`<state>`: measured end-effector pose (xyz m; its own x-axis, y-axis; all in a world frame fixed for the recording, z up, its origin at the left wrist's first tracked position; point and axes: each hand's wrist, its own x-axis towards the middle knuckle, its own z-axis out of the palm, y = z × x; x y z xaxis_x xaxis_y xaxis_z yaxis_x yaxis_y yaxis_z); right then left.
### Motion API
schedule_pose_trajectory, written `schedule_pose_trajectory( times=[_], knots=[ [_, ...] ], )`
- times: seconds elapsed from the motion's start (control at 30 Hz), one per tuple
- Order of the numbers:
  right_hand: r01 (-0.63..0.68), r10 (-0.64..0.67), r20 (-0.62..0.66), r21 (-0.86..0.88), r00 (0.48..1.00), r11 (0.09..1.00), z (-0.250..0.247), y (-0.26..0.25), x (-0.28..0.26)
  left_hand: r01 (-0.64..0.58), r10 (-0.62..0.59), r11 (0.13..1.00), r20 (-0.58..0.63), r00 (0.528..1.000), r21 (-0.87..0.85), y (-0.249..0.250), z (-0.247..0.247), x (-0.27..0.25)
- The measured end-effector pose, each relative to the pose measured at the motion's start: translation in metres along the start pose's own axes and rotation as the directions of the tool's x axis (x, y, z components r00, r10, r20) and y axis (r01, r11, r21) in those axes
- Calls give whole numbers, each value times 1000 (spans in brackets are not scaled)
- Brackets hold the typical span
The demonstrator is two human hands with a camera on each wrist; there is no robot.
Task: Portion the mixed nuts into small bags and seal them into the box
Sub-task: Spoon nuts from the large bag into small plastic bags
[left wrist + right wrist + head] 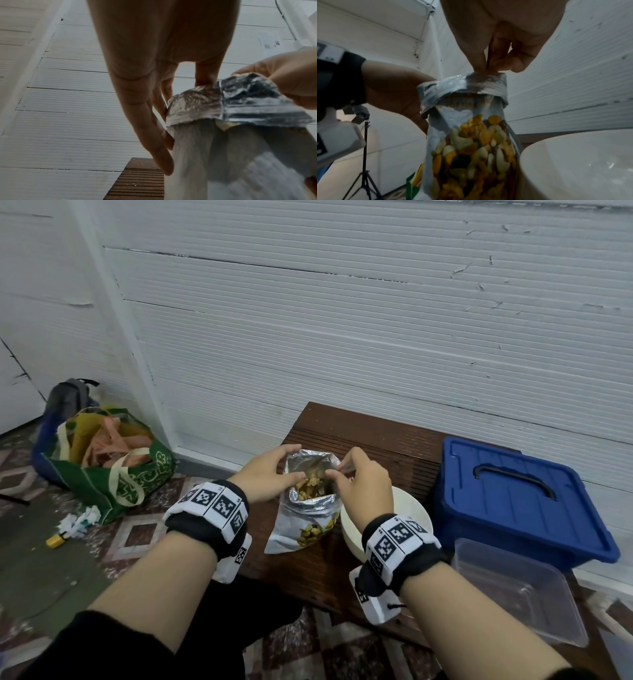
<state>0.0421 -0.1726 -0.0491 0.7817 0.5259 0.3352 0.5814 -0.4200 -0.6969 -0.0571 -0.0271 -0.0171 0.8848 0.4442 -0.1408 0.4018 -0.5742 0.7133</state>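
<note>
Both hands, left hand and right hand, pinched open the foil nut bag on the worktop, beside a white bowl and blue box.

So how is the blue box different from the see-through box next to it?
The blue box is solid blue, so nothing inside shows; the clear tub is see-through. The blue box has its lid on, with a dark handle on top; the clear tub has no handle, and whether it has a lid is hard to tell. The blue box looks bigger and sits farther back; the clear tub sits nearer. Both are plastic, roughly rectangular, and rest on the brown table.
</note>
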Motion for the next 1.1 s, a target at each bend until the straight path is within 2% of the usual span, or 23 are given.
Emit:
schedule_pose_trajectory(
  times=[0.13, 0.2, 0.3, 0.43, 0.6, 0.67, 0.73, 0.8, 0.93, 1.0, 1.1],
  knots=[
    [9, -1, -58, 129, 998, 992, -7, 7, 2, 0, 0, 1000, -3, 1000, -20, -2, 0, 0],
    [-32, 49, -88, 185, 995, 982, -16, 10, 2, -2, 2, 1000, -7, 1000, -11, -2, 1, 0],
    [-114, 138, -68, 276, 988, 954, -30, 14, 0, -1, 1, 1000, -13, 1000, 6, -2, 4, 2],
    [-175, 207, -54, 351, 977, 920, -42, 23, -3, -20, 23, 1000, -112, 993, 22, 1, 10, 5],
    [-285, 309, -78, 227, 948, 931, -57, 44, -8, -76, 99, 993, -296, 950, 88, 13, 16, 0],
    [-334, 350, -72, 170, 934, 927, -66, 53, -17, -95, 138, 986, -350, 926, 136, 24, 21, -4],
    [-388, 398, -70, 116, 915, 914, -76, 63, -28, -167, 213, 974, -374, 903, 151, 36, 27, -8],
    [-462, 464, -90, 49, 881, 886, -90, 75, -44, -291, 300, 953, -349, 888, 81, 48, 39, -14],
    [-553, 551, -49, -90, 833, 828, -107, 95, -64, -432, 408, 902, -335, 849, 4, 63, 57, -22],
    [-582, 591, -4, -174, 807, 794, -116, 106, -79, -483, 456, 875, -261, 851, -45, 71, 74, -27],
    [-543, 619, 145, -356, 772, 761, -126, 117, -97, -504, 498, 863, -109, 860, -34, 76, 103, -31]
  ],
)
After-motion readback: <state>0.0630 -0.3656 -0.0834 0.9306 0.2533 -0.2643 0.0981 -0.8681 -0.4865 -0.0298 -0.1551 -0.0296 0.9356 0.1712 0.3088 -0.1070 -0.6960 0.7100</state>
